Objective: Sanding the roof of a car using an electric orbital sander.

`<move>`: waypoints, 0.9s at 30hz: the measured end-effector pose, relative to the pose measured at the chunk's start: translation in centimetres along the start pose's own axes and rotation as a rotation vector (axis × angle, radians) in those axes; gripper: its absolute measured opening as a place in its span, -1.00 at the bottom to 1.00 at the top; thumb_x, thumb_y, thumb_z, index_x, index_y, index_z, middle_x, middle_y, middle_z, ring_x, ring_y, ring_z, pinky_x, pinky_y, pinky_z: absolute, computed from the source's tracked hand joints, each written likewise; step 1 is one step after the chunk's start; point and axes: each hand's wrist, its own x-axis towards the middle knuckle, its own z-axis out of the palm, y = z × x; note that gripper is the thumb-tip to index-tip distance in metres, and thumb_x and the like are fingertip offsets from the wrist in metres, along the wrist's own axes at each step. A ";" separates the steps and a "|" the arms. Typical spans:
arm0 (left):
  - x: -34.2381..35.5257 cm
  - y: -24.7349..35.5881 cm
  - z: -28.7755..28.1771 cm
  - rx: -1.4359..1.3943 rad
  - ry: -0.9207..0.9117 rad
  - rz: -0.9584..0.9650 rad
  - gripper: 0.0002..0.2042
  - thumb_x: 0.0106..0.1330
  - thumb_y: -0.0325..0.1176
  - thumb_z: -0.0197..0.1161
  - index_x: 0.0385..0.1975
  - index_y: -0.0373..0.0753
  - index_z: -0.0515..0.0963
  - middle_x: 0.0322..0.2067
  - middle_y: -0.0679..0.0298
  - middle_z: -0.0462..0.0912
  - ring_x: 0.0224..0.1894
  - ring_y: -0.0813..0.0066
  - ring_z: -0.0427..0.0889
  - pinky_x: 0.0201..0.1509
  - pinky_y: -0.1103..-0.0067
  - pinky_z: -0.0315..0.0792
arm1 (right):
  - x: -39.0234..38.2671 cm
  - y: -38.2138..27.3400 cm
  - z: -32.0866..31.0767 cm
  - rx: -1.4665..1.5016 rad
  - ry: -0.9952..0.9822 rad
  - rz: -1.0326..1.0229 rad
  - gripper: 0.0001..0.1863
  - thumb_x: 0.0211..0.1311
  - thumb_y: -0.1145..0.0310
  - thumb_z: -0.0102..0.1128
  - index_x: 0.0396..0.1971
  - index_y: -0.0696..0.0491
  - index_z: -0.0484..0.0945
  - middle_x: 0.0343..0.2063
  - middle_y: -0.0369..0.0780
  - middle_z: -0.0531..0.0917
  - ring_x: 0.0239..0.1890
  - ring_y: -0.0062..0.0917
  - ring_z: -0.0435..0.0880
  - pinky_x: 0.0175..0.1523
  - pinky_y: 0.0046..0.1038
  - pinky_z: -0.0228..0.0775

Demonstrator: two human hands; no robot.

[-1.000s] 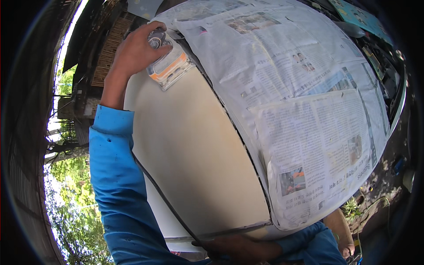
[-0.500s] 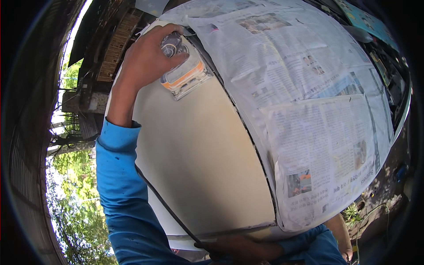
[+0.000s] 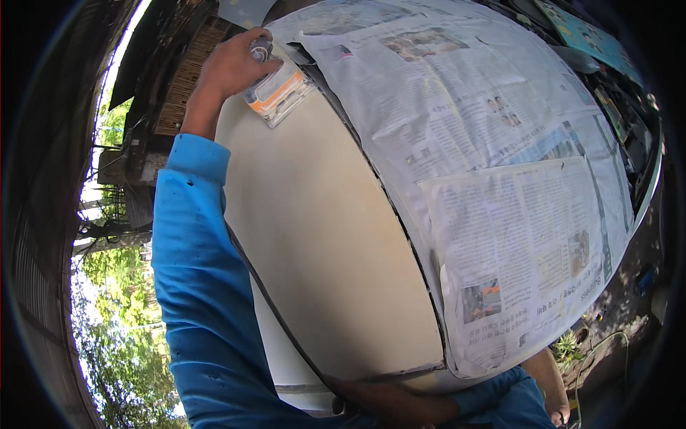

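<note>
My left hand (image 3: 234, 66) is wrapped over the dark, round top of a sander (image 3: 277, 94) with an orange-striped, dusty body and a rectangular pad. The pad rests on the far left part of a smooth cream-coloured car panel (image 3: 325, 236), close to its dark seam. From beneath my left forearm a black hose (image 3: 275, 311) curves down to the lower edge. There my right hand (image 3: 400, 405) lies low in shadow at the near end of the panel, its fingers closed around the hose; their tips are hard to make out.
Sheets of newspaper (image 3: 493, 143) cover the bodywork right of the seam. An open, dark bay with car parts (image 3: 618, 118) lies at the far right. Another person's bare leg (image 3: 547, 382) shows at the lower right, near a thin hose (image 3: 582, 372) on the ground.
My left hand has slid the sander farther away and slightly left along the panel. The black hose has shifted with it; my right hand stays low at the near end.
</note>
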 end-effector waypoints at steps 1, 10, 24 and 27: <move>-0.3 0.4 -0.2 0.001 -0.014 -0.009 -0.42 0.03 -0.01 0.46 0.12 0.00 0.59 -0.12 0.19 0.75 -0.08 0.16 0.73 0.06 0.32 0.55 | 0.1 -0.1 -0.1 0.008 -0.011 0.017 -0.01 0.13 0.33 0.51 0.50 0.12 0.10 -0.22 -0.12 0.63 -0.25 -0.34 0.66 -0.24 -0.33 0.56; -6.9 4.1 -1.1 -0.085 0.069 0.221 -0.46 0.07 -0.08 0.47 0.10 -0.02 0.61 -0.09 0.20 0.73 -0.06 0.16 0.72 0.05 0.34 0.56 | 0.0 -0.2 -0.3 0.004 -0.097 -0.001 -0.15 0.11 0.37 0.51 0.40 0.14 0.27 -0.33 -0.18 0.65 -0.37 -0.38 0.67 -0.24 -0.36 0.56; -4.0 3.0 -0.9 -0.030 0.042 0.056 -0.48 0.09 -0.16 0.50 0.10 -0.07 0.59 -0.11 0.14 0.74 -0.13 0.28 0.73 0.02 0.44 0.54 | 0.5 -1.1 -0.8 -0.017 -0.089 0.015 -0.11 0.16 0.35 0.46 0.46 0.13 0.19 -0.29 -0.14 0.64 -0.35 -0.39 0.64 -0.24 -0.37 0.53; -6.3 4.9 -1.4 -0.038 0.054 0.092 -0.48 0.09 -0.16 0.50 0.09 -0.08 0.60 -0.12 0.15 0.73 -0.11 0.28 0.72 0.03 0.44 0.53 | 0.7 -1.8 -1.1 0.013 -0.117 -0.012 -0.17 0.16 0.38 0.46 0.43 0.12 0.26 -0.33 -0.15 0.63 -0.38 -0.41 0.62 -0.26 -0.36 0.52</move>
